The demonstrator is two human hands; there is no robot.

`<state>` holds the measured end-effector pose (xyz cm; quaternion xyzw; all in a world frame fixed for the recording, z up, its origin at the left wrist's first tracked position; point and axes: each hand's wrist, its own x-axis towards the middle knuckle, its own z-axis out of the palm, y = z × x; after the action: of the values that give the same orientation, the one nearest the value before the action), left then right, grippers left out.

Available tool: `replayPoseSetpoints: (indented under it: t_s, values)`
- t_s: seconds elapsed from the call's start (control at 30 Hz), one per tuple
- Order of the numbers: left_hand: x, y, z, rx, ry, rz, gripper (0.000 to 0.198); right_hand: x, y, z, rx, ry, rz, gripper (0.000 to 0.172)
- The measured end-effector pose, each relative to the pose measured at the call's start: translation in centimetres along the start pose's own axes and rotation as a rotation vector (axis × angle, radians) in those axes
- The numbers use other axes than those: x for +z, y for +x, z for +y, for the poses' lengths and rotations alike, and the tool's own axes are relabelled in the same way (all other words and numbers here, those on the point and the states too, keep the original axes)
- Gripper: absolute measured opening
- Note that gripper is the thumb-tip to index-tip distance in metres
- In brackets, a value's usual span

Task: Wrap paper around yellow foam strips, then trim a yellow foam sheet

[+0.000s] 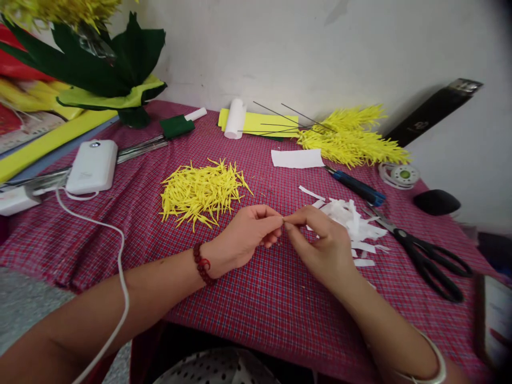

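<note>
Left hand (248,233): thumb and finger pressed together | Right hand (328,242): pinching, fingertips meeting the left's; I cannot tell what's between | Yellow strips (202,193): heaped beyond left hand | White scraps (347,214): beside right hand, on checked tablecloth (256,298)

White power bank (93,167) and cable (120,256) at left of checked tablecloth (248,304), black rounded object (437,202) at right.
</note>
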<state>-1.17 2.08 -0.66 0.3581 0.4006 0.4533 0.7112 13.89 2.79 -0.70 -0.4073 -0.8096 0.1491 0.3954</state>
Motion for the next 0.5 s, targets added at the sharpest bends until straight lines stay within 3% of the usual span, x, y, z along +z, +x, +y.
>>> replayPoseSetpoints:
  t_s: [0.1, 0.2, 0.37, 0.5]
  values:
    - [-0.03, 0.10, 0.04, 0.055, 0.054, 0.005, 0.015, -0.19, 0.14, 0.07, 0.277, 0.262, -0.031, 0.010]
    - [-0.25, 0.17, -0.06, 0.133, 0.164, 0.010, 0.013, -0.10, 0.22, 0.11, 0.411, 0.427, -0.068, 0.012]
    - [-0.47, 0.12, -0.11, 0.199, 0.362, 0.034, 0.010, 0.24, 0.22, -0.07, 0.448, 0.441, -0.070, 0.010]
    - [-0.13, -0.08, -0.10, 0.093, 0.235, 0.065, 0.012, 0.27, 0.05, -0.08, 0.363, 0.280, -0.062, 0.009]
